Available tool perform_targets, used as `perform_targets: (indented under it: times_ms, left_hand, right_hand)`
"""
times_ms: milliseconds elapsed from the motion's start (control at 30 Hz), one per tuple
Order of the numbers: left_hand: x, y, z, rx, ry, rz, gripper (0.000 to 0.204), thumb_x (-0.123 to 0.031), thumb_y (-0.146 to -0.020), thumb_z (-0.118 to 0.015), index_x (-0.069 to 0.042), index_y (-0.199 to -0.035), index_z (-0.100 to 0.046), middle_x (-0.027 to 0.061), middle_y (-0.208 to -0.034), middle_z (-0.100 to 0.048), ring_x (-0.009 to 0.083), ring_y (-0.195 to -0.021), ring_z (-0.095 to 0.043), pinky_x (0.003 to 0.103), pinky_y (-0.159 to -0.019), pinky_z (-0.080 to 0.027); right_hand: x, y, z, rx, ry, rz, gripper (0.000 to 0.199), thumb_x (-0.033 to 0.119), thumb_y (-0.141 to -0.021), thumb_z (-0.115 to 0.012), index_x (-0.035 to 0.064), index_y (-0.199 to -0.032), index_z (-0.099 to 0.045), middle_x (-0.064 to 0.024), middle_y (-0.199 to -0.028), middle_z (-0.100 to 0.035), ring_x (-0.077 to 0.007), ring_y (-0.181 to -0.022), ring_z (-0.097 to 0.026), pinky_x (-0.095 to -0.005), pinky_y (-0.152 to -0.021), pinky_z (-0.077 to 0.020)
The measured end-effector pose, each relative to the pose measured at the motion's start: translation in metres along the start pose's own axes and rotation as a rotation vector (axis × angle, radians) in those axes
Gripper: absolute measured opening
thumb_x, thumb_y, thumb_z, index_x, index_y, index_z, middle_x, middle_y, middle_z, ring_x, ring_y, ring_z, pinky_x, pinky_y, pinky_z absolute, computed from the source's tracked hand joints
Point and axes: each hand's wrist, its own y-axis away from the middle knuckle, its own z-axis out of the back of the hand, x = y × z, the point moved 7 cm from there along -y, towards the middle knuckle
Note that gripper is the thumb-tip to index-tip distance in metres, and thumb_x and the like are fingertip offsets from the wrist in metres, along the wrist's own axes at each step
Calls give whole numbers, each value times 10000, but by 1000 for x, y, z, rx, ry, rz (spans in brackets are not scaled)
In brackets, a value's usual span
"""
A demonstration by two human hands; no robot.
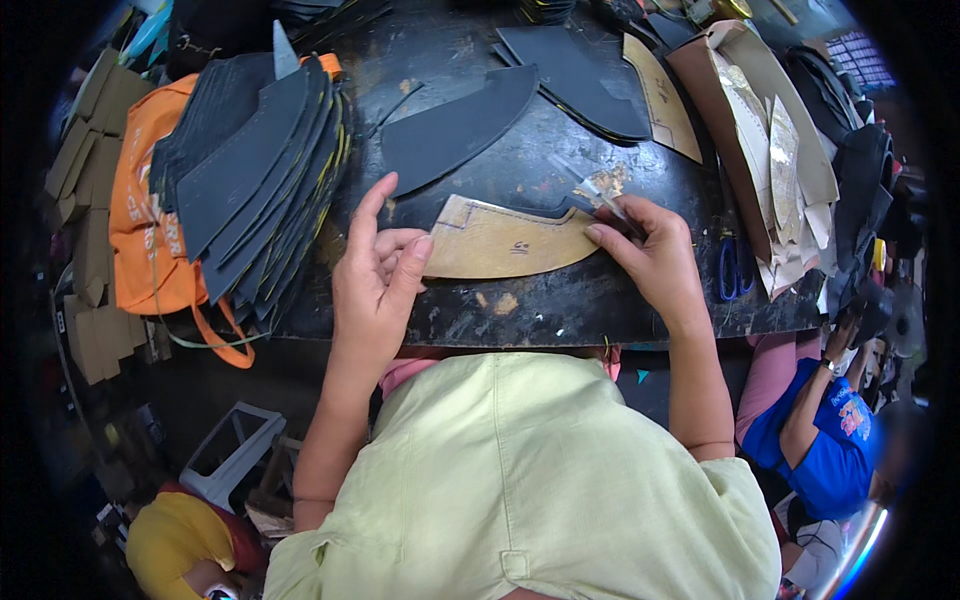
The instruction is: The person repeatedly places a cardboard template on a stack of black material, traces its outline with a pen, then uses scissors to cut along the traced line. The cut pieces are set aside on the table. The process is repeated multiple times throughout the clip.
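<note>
Near the front edge of the counter (570,325), your left hand (378,270) touches the template's (500,245) left end, its grip unclear. Your right hand (645,245) pinches a slim tool (592,186) at the right end.

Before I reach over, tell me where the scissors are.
In the head view, the blue-handled scissors lie on the table's right side, between the right hand and the brown carton.

Orange bag (150,255), blue-handled scissors (735,268), grey stool (208,487), person in blue (820,425), person in yellow (168,545)
</note>
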Motion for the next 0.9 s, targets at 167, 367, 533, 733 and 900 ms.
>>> perform_targets:
  times_ms: [167,367,533,733,900]
  left_hand:
    - [3,-12,-11,24,-171,74,620,15,-888,-830,-14,-1451,-573,46,-848,-677,69,-723,-626,233,-650,-511]
    - [2,-14,-13,14,-311,56,620,35,-880,-838,-13,-1436,-567,-2,-834,-622,17,-683,-542,176,-617,-434]
    - [2,-13,-12,-5,-307,101,599,-11,-867,-852,-34,-1405,-590,38,-805,-642,78,-679,-583,249,-638,-504]
    - [-1,-12,-13,-13,-309,104,617,0,-872,-847,-31,-1422,-568,32,-817,-634,70,-682,-577,238,-638,-498]
    - [0,-13,-14,-11,-322,71,624,16,-872,-848,-24,-1421,-555,-2,-819,-609,28,-674,-546,195,-615,-451]
  right_hand:
    - [-2,-1,4,37,101,-117,248,118,-893,-873,-50,-1028,-751,-17,-840,-699,-59,-757,-557,-253,-662,-468]
    - [-1,-7,3,-9,105,-91,255,105,-880,-880,-41,-1041,-746,-18,-849,-685,-82,-745,-543,-258,-665,-465]
    - [1,-6,3,-73,71,16,236,73,-868,-880,-32,-1032,-746,-50,-897,-690,-122,-783,-583,-285,-692,-476]
    - [7,-6,4,-84,156,54,212,77,-858,-884,-9,-995,-748,-73,-875,-664,-167,-761,-588,-306,-697,-481]
    - [5,-5,3,-96,133,47,222,71,-858,-883,-19,-1002,-740,-85,-899,-690,-176,-797,-630,-310,-732,-506]
